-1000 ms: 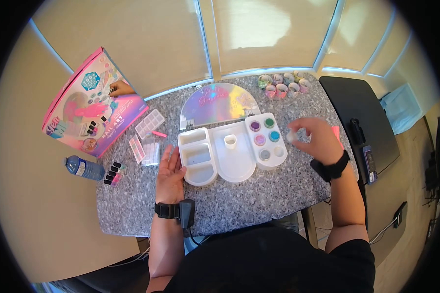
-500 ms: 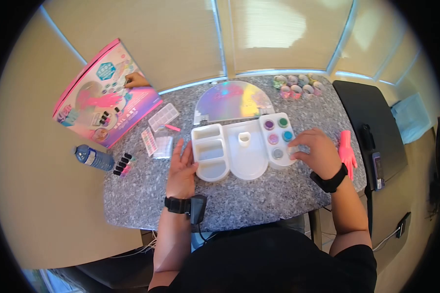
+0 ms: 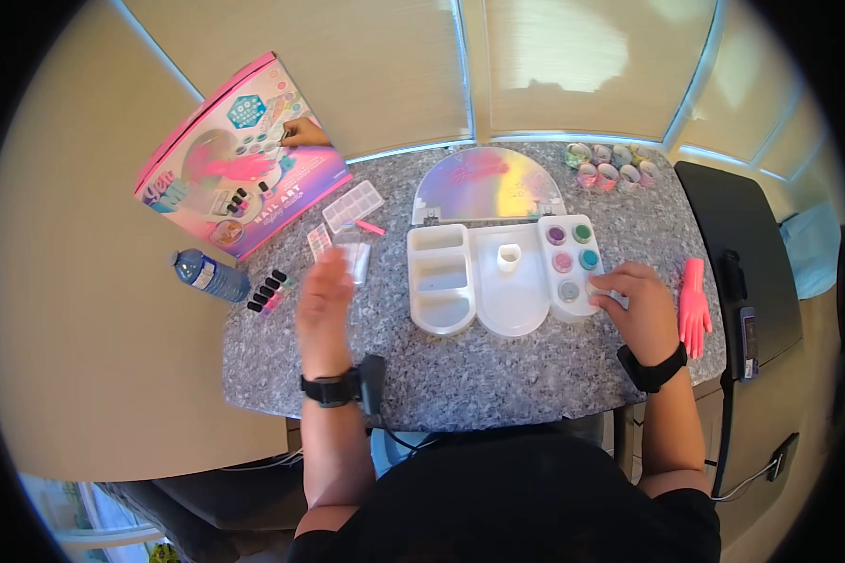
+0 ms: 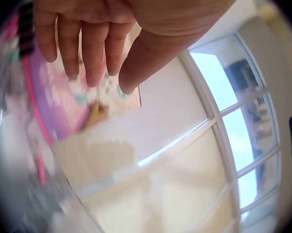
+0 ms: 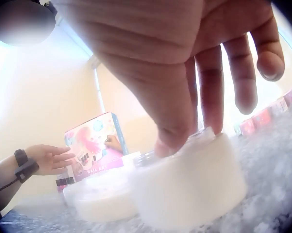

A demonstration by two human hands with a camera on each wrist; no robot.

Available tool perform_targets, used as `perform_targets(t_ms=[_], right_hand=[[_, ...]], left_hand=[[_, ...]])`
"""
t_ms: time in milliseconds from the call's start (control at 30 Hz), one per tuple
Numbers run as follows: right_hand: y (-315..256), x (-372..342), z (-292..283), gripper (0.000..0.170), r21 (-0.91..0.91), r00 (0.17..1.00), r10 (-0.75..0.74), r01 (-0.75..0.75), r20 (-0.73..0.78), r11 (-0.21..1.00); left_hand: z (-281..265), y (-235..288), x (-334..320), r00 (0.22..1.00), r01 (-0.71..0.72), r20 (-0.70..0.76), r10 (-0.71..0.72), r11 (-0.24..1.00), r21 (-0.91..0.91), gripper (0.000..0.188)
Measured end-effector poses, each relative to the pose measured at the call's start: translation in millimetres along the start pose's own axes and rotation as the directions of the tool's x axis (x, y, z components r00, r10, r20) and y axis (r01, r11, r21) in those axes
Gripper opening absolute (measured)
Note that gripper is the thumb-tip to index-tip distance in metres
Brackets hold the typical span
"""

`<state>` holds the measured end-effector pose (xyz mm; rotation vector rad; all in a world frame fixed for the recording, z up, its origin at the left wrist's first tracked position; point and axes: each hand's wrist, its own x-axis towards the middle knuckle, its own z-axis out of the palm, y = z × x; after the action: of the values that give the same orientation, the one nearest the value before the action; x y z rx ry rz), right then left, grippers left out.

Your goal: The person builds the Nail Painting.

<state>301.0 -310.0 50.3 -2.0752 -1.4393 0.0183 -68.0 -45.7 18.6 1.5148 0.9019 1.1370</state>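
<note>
Drew the left hand off the white tray since a moment ago; holds nothing there, fingers fairly straight. With the right hand, seems to pinch a clear pot between slightly parted thumb and finger. Apparently seating that pot in the tray; calls next for pressing level, then releasing without nudging the blue pot just beyond those fingertips.

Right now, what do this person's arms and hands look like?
The left hand and right hand wear no gloves. A black strap circles each wrist; the left one carries a dark, boxy device with a black cable. The black top has short sleeves.
</note>
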Motion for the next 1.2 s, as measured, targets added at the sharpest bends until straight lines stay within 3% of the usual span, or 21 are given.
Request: perform_targets(t_ms=[67,100,133,167,200,267,300,367,400,467,600,667,800,867,933,967,1067,1200], right_hand=[[-8,-3,-1,0.037,-0.021,0.999,-0.031,0.030,-0.014,0.999],[-11,-5,-2,0.041,-0.052,0.998,-0.059,0.057,-0.031,0.997],[-11,-7,0,0.041,-0.045,0.997,-0.069,0.068,-0.027,0.997],[-10,-8,2,0.046,-0.004,0.999,-0.048,0.048,-0.024,0.999],[-9,-7,5,0.052,0.041,0.999,-0.027,0.028,-0.021,0.999],[-8,-9,7,0.055,0.086,0.999,-0.033,0.035,-0.019,0.996],[-8,-10,7,0.058,0.114,1.000,-0.023,0.025,-0.019,0.993],[-7,-10,8,0.060,0.125,1.000,0.014,-0.012,-0.010,0.992],[-7,-11,8,0.062,0.133,0.999,0.051,-0.050,0.000,0.990],[-11,-12,7,0.062,0.132,0.998,0.066,-0.066,0.000,0.989],[-11,-12,7,0.061,0.147,0.997,0.079,-0.079,0.000,0.986],[-10,-12,8,0.061,0.139,0.997,0.078,-0.076,-0.003,0.987],[-12,-13,7,0.061,0.125,0.997,0.078,-0.077,-0.006,0.989],[-11,-13,7,0.061,0.124,0.997,0.081,-0.079,-0.009,0.989],[-11,-12,8,0.061,0.121,0.997,0.081,-0.079,-0.009,0.989],[-10,-12,8,0.060,0.106,0.997,0.074,-0.073,-0.010,0.992],[-12,-12,7,0.059,0.084,0.997,0.073,-0.072,-0.005,0.994],[-15,-12,5,0.058,0.085,0.997,0.080,-0.079,-0.005,0.993]], left_hand=[[-42,12,10,0.967,-0.082,-0.245,0.078,0.997,-0.007,0.049],[-65,11,15,0.965,-0.082,-0.251,0.079,0.997,0.000,0.049],[-89,7,20,0.907,-0.081,-0.370,0.202,0.945,0.318,0.051],[-106,7,21,0.827,-0.020,-0.439,0.351,0.799,0.601,0.054],[-121,6,20,0.817,-0.012,-0.451,0.360,0.792,0.610,0.054],[-141,9,20,0.895,0.272,-0.398,0.203,0.458,0.846,0.068],[-151,4,20,0.893,0.275,-0.400,0.206,0.454,0.847,0.068],[-168,-11,22,0.945,0.301,-0.328,0.011,0.369,0.879,0.076],[-174,-19,24,0.946,0.296,-0.323,0.012,0.371,0.880,0.076],[-180,-31,25,0.955,0.286,-0.291,-0.057,0.439,0.852,0.072],[-194,-57,31,0.949,0.290,-0.309,-0.056,0.532,0.795,0.061],[-180,-34,30,0.935,0.351,-0.338,-0.108,0.415,0.839,0.049],[-162,-3,6,0.947,0.321,-0.314,-0.071,0.301,0.898,0.041],[-136,17,-15,0.957,0.173,-0.239,0.166,0.337,0.925,0.036],[-76,50,-31,0.953,-0.018,-0.128,0.274,0.474,0.880,0.030],[-46,59,-35,0.944,-0.190,0.006,0.331,0.527,0.828,0.027],[20,78,-44,0.885,-0.465,0.349,0.308,0.602,0.649,0.021],[47,60,-33,0.821,-0.565,0.488,0.298,0.549,0.615,0.023]])
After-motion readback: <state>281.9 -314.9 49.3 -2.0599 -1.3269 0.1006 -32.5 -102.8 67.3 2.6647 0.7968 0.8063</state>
